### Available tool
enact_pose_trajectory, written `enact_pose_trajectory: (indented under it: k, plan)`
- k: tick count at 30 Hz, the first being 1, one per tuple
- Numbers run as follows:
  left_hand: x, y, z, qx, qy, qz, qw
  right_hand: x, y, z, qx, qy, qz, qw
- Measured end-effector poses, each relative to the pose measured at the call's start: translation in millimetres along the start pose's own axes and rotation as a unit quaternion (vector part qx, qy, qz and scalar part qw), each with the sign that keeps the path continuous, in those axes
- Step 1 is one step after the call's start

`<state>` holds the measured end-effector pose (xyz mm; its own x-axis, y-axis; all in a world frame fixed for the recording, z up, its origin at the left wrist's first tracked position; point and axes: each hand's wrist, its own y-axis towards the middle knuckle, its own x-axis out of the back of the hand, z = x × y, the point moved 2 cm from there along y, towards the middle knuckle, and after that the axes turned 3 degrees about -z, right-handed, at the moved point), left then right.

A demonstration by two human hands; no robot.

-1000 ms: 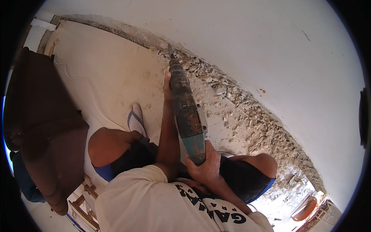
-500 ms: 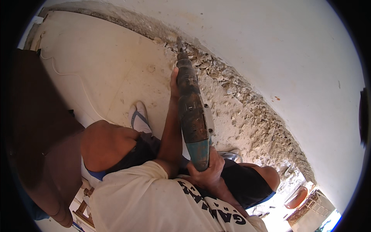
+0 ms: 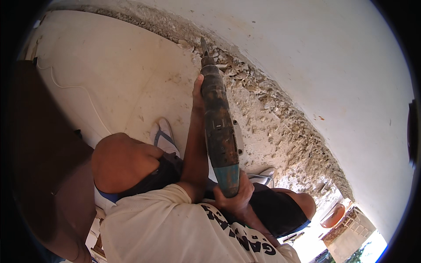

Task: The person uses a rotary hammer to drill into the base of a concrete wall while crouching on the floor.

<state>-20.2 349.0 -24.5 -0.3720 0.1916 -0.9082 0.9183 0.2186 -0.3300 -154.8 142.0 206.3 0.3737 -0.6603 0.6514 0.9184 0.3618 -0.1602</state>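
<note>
A worn demolition hammer [image 3: 220, 127], dark at the front and teal at the rear, points away from me toward the base of the wall. Its chisel bit [image 3: 205, 47] reaches the broken strip of rubble [image 3: 239, 70] where floor and wall meet; whether the tip is in contact is hard to tell. Near the front collar, my left hand [image 3: 198, 93] is wrapped round the tool's left side, with most fingers hidden beneath. At the rear end, my right hand [image 3: 237, 193] is closed on the handle, which the housing and hand largely hide.
A white wall [image 3: 324, 57] rises along the right. Chipped, rough floor [image 3: 267, 136] runs beside it, with smooth floor [image 3: 118, 57] to the left. A thin white cable [image 3: 90, 96] lies there. Dark brown cloth-like material [image 3: 48, 144] hangs at the left. A reddish basin [image 3: 334, 215] stands lower right.
The view has shifted slightly against the floor and wall. The hammer's bit sits a little farther up the picture; both hands keep their grip on the tool.
</note>
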Motion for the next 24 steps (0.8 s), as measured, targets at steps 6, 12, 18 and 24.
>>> enact_pose_trajectory:
  k: [6,12,18,24]
  plan:
    - [-2.6,-2.1,-7.9,-0.013,0.015,-0.005,1.0,-13.3,-4.5,3.2,-0.031,-0.02,0.026,0.999]
    - [4.3,6.6,-11.8,0.019,0.008,-0.013,1.0,-15.0,7.6,-0.5,0.024,-0.026,-0.009,0.999]
    - [-3.3,14.8,-15.2,-0.007,0.044,-0.058,0.997,-0.1,19.2,-6.4,0.131,-0.086,-0.109,0.982]
    - [-6.3,16.3,-13.1,-0.011,0.037,-0.053,0.998,4.0,24.9,-6.1,0.005,-0.019,-0.054,0.998]
